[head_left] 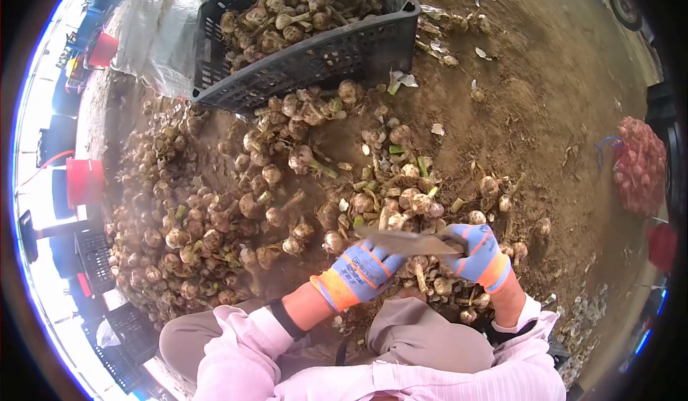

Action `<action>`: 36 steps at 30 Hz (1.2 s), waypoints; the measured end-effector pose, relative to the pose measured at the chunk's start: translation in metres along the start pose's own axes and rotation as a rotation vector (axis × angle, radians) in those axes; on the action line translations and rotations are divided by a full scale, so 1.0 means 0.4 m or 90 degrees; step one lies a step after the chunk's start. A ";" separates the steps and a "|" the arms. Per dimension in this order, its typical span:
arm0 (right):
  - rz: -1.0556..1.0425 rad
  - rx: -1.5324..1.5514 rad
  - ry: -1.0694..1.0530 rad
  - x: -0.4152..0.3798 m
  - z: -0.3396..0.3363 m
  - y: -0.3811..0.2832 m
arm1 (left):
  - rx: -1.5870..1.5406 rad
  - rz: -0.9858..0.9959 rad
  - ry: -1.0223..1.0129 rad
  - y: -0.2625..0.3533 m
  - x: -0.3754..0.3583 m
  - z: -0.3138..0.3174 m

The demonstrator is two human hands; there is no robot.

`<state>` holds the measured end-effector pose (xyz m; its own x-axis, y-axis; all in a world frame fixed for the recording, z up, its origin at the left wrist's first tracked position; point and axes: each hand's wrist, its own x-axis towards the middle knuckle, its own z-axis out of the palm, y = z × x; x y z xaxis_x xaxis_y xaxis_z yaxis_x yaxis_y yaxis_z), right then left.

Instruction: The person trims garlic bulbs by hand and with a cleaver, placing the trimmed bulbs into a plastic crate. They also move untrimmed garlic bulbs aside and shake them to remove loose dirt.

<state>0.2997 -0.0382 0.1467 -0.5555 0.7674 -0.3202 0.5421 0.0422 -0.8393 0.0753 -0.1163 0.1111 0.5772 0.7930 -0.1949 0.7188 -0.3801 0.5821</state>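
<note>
My right hand (479,252), in a blue-grey glove with orange stripes, is closed around the handle of a knife (410,242). The broad, dull blade points left across the front of me, over a pile of garlic bulbs (412,200). My left hand (365,270), gloved the same way, is at the blade's tip end with its fingers curled. Whatever the left fingers hold, if anything, is hidden. Cut stems and dirty bulbs with roots lie just beyond both hands.
A black plastic crate (308,50) with garlic bulbs stands ahead, beside a whitish plastic sack (158,35). More garlic (201,236) spreads over the soil to the left. A red mesh bag (640,164) of bulbs sits far right. Red buckets (84,182) and black crates line the left.
</note>
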 end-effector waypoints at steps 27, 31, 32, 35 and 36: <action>0.133 0.023 0.044 -0.011 0.131 0.086 | -0.168 -0.920 0.142 -0.466 0.127 -0.075; 0.179 0.117 0.066 -0.020 0.140 0.132 | -0.213 -0.936 0.344 -0.488 0.102 0.012; 0.147 0.109 0.088 -0.006 0.130 0.117 | -0.396 -0.713 0.447 -0.492 0.074 0.043; 0.115 0.048 0.103 0.035 0.102 0.049 | -0.827 -0.299 0.497 -0.370 0.019 0.069; 0.039 -0.010 0.105 0.049 0.099 0.039 | -0.754 -0.151 0.484 -0.303 0.007 0.032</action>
<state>0.2723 -0.0480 0.1101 -0.4113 0.8632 -0.2928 0.5816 0.0011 -0.8135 -0.0051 -0.0741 0.0299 -0.1266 0.9826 -0.1361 -0.1932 0.1101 0.9750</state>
